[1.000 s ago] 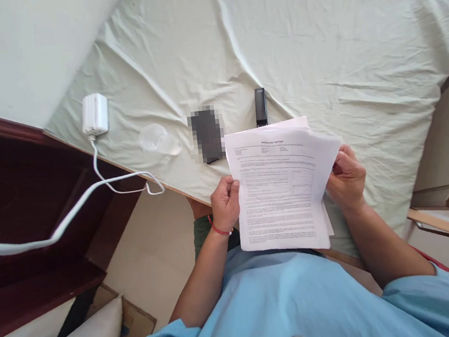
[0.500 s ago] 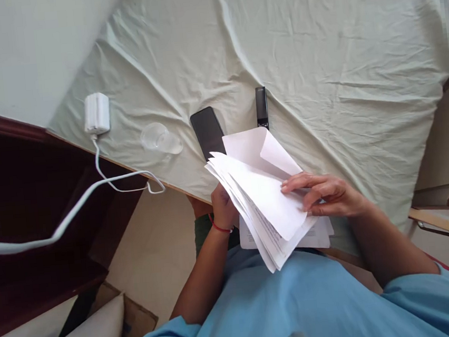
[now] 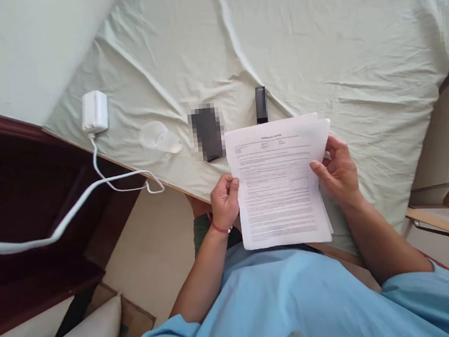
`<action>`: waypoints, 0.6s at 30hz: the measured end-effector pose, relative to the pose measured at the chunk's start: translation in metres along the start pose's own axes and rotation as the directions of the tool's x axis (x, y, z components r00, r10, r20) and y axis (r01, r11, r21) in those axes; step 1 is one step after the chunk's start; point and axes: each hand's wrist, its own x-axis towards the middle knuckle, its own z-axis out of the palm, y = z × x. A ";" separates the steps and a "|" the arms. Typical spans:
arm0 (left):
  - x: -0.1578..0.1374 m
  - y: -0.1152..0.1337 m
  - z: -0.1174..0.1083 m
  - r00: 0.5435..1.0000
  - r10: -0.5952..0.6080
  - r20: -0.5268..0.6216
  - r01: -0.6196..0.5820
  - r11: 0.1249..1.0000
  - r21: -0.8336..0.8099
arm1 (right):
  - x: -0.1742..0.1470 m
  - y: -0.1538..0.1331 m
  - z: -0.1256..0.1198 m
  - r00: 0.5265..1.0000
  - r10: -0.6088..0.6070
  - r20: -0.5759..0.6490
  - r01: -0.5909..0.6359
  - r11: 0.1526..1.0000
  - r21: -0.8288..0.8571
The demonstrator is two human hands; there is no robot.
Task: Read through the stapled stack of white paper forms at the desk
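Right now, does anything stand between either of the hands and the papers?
Nothing visible does. The left hand grips the papers at their left edge; the right hand is at their right edge, thumb over the front. The slim black device lies by their top edge, clear of both hands.

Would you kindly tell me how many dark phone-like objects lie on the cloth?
2: a pixelated one left of the papers, and a slim one just beyond their top edge. The papers may hide others.

Table (image 3: 189, 193) bears a wrinkled pale-green cloth (image 3: 323, 42); on it lie a white power adapter (image 3: 94, 111), clear cup (image 3: 160, 137), pixelated black smartphone (image 3: 208, 133) and partly hidden black keypad phone (image 3: 261, 104).
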 end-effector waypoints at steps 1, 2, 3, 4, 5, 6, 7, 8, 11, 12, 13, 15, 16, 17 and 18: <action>-0.001 0.001 0.000 1.000 -0.001 0.008 0.001 1.000 -0.023 | 0.001 0.001 0.000 1.000 0.010 0.009 -0.010 0.999 -0.032; -0.001 0.002 0.000 1.000 0.001 0.020 0.000 0.999 -0.045 | 0.001 0.001 0.000 1.000 0.016 0.021 -0.015 0.999 -0.046; -0.003 0.003 0.001 0.999 0.005 0.032 -0.003 0.998 -0.064 | 0.002 0.001 0.000 1.000 0.018 0.022 -0.017 0.998 -0.052; -0.004 0.005 0.001 0.999 0.008 0.042 -0.004 0.997 -0.081 | 0.002 0.001 0.000 1.000 0.020 0.015 -0.019 0.998 -0.063; -0.005 0.007 0.002 0.999 0.009 0.047 -0.004 0.995 -0.099 | 0.003 -0.001 -0.001 1.000 0.018 -0.004 -0.019 0.997 -0.079; -0.007 0.008 0.002 0.999 0.008 0.046 -0.002 0.993 -0.119 | 0.004 -0.002 -0.001 1.000 0.017 -0.026 -0.019 0.996 -0.089; -0.009 0.009 0.003 0.999 0.005 0.041 0.001 0.990 -0.140 | 0.004 -0.004 -0.001 0.999 0.017 -0.049 -0.021 0.996 -0.087; -0.010 0.010 0.003 0.999 0.002 0.034 0.003 0.987 -0.159 | 0.005 -0.006 -0.002 0.997 0.021 -0.069 -0.026 0.997 -0.070; -0.015 0.011 0.005 0.999 -0.018 0.031 0.024 0.984 -0.179 | 0.005 -0.012 -0.004 0.993 0.097 -0.067 -0.094 0.995 0.041; -0.016 0.010 0.006 0.999 -0.031 0.035 0.037 0.984 -0.177 | 0.005 -0.013 -0.004 0.988 0.151 -0.029 -0.148 0.985 0.084; -0.017 0.010 0.007 0.998 -0.045 0.037 0.051 0.984 -0.173 | 0.004 -0.015 -0.005 0.977 0.212 0.025 -0.213 0.968 0.130; -0.019 0.010 0.009 0.997 -0.071 0.041 0.078 0.981 -0.176 | 0.002 -0.018 -0.004 0.935 0.320 0.151 -0.348 0.910 0.225; -0.020 0.010 0.010 0.995 -0.083 0.048 0.091 0.978 -0.188 | 0.001 -0.020 -0.004 0.912 0.360 0.198 -0.403 0.875 0.269; -0.021 0.012 0.011 0.994 -0.095 0.057 0.105 0.972 -0.211 | 0.001 -0.022 -0.004 0.892 0.392 0.227 -0.447 0.842 0.302; -0.022 0.014 0.012 0.992 -0.107 0.071 0.122 0.961 -0.247 | 0.000 -0.024 -0.003 0.875 0.418 0.243 -0.480 0.815 0.324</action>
